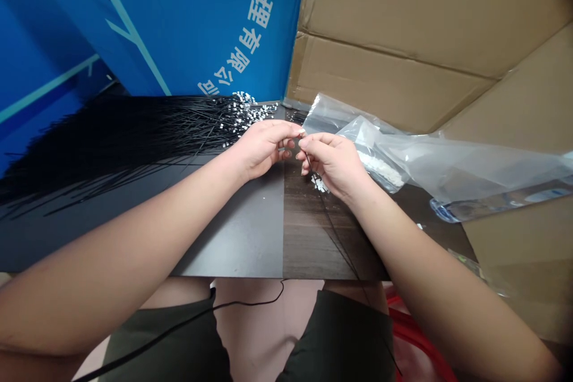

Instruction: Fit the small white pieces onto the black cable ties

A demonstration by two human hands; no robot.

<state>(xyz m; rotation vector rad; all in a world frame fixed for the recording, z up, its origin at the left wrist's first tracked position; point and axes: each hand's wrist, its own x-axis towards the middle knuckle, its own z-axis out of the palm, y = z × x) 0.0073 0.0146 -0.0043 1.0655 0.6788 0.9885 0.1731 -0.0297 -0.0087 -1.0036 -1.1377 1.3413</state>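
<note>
Right hand point(335, 164) was closed in a thumb-and-index pinch on a thin black cord point(330, 221), just under its top end. Left hand point(265, 146) was pinched at a small white piece point(302, 132) at that same end, tips nearly touching; exact fit of piece to cord was hidden by fingers. Clock centred on the fingertips, 12 = away from the wearer: cord was held there and led down towards 5, over the near table edge

Handling, judged only: cord was rated very light, springy, easily bent, smooth enough to be rolled or slipped between fingers. White piece was rated tiny, stiff, easily dropped. Cord best gripped close behind the end so the tip is kept from whipping; piece best taken by its sides. Nothing was judged fragile, though a kink could be put in the cord

Heap of black cords point(120, 137) with white ends was laid out at 9. Loose white pieces point(319, 183) were scattered close by at 5, clear plastic bag point(380, 161) with more white bits was left at 4. Table point(237, 227) was dark, split by a seam towards 6, glossy grey one side, wood grain the other. Work spot was backed by a blue panel point(179, 18) with white characters at 11 and cardboard point(403, 6) at 1 to 2
</note>
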